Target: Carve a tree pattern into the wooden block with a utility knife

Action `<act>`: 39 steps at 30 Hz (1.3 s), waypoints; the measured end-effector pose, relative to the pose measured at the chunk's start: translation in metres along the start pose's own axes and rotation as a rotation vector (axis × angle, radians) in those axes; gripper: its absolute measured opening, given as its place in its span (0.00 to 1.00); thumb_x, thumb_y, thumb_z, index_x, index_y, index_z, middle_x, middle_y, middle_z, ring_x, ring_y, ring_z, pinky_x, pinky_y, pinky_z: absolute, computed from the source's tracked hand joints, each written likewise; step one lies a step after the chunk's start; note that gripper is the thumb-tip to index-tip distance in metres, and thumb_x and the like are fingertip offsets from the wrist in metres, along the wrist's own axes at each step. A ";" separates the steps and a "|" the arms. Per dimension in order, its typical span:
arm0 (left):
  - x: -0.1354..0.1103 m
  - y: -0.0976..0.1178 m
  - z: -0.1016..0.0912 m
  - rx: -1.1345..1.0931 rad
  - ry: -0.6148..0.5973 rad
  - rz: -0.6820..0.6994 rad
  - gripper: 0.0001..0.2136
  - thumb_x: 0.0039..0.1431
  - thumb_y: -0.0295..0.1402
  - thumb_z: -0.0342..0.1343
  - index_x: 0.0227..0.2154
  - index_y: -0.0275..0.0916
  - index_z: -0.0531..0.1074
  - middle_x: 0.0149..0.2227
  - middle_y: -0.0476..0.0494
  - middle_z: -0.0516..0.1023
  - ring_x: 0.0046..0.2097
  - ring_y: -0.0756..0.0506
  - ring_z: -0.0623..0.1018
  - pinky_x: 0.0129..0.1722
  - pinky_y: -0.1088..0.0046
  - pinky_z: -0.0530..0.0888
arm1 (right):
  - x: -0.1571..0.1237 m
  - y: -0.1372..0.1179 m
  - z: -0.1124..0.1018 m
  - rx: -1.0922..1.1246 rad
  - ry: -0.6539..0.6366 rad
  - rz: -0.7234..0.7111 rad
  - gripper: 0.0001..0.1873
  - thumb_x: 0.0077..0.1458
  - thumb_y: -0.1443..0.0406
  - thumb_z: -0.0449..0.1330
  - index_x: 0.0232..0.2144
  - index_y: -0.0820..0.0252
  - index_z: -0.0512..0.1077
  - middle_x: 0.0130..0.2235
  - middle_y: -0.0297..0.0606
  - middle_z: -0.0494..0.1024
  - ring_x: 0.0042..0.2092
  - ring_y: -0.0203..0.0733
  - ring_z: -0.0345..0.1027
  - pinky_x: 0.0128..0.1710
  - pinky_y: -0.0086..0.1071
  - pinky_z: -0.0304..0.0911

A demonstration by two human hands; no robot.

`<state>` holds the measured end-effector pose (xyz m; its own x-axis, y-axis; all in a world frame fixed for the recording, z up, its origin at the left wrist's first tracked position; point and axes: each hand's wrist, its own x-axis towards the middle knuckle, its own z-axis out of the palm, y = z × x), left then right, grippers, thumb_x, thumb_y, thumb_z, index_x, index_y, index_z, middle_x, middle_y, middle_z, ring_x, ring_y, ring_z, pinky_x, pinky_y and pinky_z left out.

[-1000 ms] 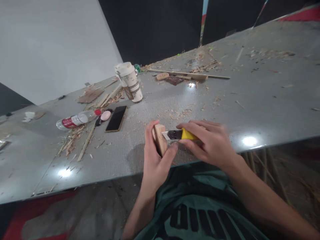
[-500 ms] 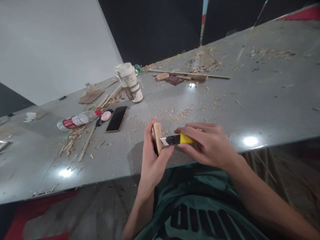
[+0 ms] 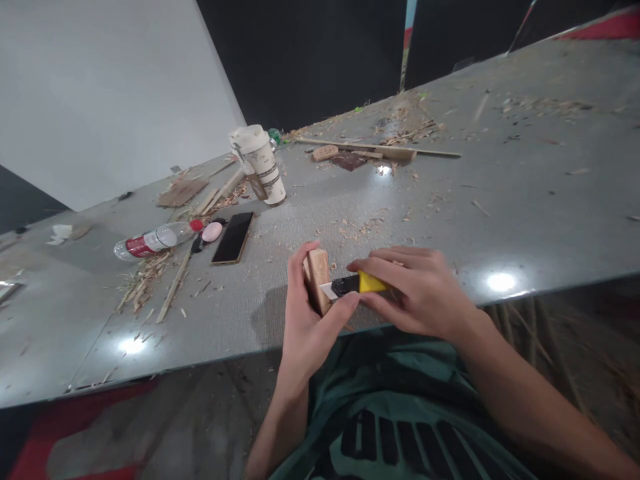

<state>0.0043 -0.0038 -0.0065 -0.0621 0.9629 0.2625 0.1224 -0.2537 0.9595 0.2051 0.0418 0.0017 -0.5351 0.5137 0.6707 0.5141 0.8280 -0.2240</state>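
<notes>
A small block of pale wood point(image 3: 319, 273) stands tilted in my left hand point(image 3: 310, 327), gripped between the fingers on its far side and the palm. My right hand point(image 3: 417, 287) is closed around a yellow and black utility knife point(image 3: 370, 282). The knife's short blade points left and meets the block's right face. My left thumb reaches across to the black front of the knife. Both hands are just above the near edge of the grey table point(image 3: 430, 220). Part of the knife's handle is hidden inside my right hand.
A black phone point(image 3: 233, 238), a pink round object point(image 3: 212, 231) and a lying plastic bottle point(image 3: 157, 240) are to the left. Behind them stands a white cup point(image 3: 261, 163). Wood shavings point(image 3: 363, 227) and strips point(image 3: 175, 287) litter the table. Wooden pieces point(image 3: 395, 153) lie farther back.
The block has turned slightly in my left hand, showing more of its near right face. My left thumb has moved right onto the knife. The right hand has barely shifted.
</notes>
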 end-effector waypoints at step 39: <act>-0.002 0.000 0.001 0.127 0.088 0.065 0.30 0.62 0.40 0.70 0.64 0.53 0.65 0.57 0.42 0.70 0.52 0.41 0.75 0.52 0.61 0.76 | -0.003 0.004 0.002 0.004 -0.024 0.014 0.17 0.75 0.54 0.55 0.50 0.58 0.76 0.42 0.41 0.87 0.39 0.43 0.81 0.37 0.35 0.67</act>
<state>0.0050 -0.0060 -0.0070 -0.1358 0.9316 0.3372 0.2530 -0.2964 0.9209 0.2078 0.0442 -0.0025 -0.5439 0.5303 0.6503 0.5192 0.8215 -0.2357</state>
